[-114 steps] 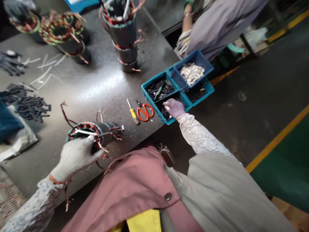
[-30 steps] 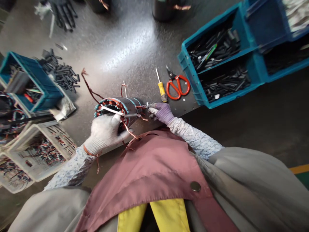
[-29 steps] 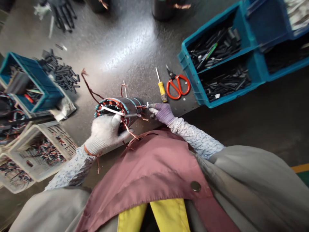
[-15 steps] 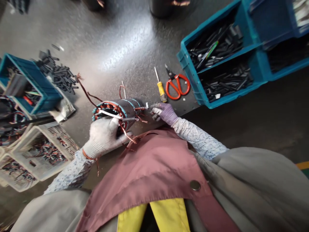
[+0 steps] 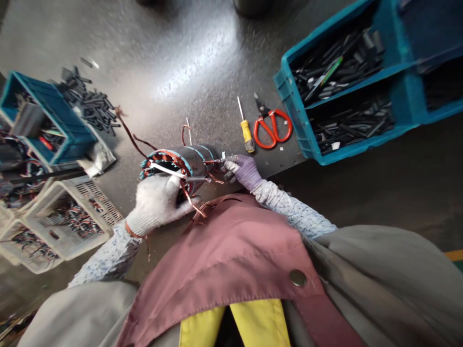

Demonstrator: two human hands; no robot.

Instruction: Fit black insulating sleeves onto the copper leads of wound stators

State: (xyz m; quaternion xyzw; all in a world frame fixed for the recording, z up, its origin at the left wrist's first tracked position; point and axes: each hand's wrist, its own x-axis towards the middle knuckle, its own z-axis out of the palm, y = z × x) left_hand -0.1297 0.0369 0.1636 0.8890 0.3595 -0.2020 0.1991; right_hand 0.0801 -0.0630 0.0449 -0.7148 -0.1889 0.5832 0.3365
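Left hand [image 5: 154, 198] clamps the wound cylinder [image 5: 195, 160], apparently steadying it, while at its three o'clock the right hand [image 5: 248, 172] pinches a copper lead [image 5: 212, 162]!

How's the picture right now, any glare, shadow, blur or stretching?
Head view: white glare streaks across the worktable beyond the stator; head view: shadow darkens the stator's bore; head view: fine detail is soft around the right hand and nearby copper leads; head view: the white crate looks slanted and stretched toward the left edge.
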